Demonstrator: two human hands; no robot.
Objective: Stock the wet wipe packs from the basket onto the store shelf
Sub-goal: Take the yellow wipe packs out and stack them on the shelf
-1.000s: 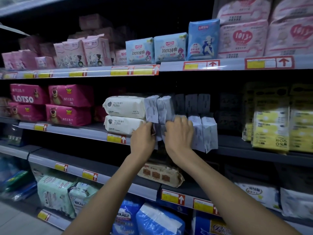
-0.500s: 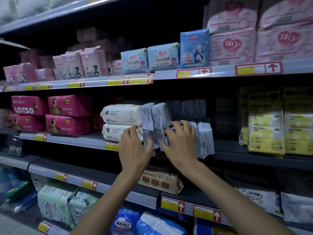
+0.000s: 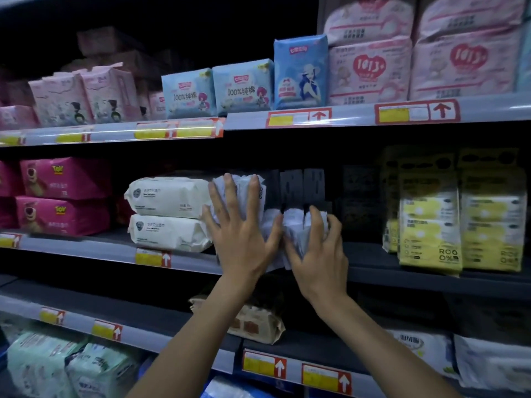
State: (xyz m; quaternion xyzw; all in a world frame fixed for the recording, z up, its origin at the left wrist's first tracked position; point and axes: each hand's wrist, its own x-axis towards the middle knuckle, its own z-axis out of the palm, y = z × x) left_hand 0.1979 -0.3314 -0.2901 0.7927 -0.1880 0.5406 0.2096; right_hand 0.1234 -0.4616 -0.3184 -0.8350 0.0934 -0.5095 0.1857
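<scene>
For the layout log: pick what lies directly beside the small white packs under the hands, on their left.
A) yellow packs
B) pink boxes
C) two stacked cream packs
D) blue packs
C: two cream packs lie stacked directly left of the small packs that the left hand presses; the yellow packs stand off to the right.

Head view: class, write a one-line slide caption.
Upright wet wipe packs on the middle shelf: left hand presses flat, right hand curls over their tops.
</scene>
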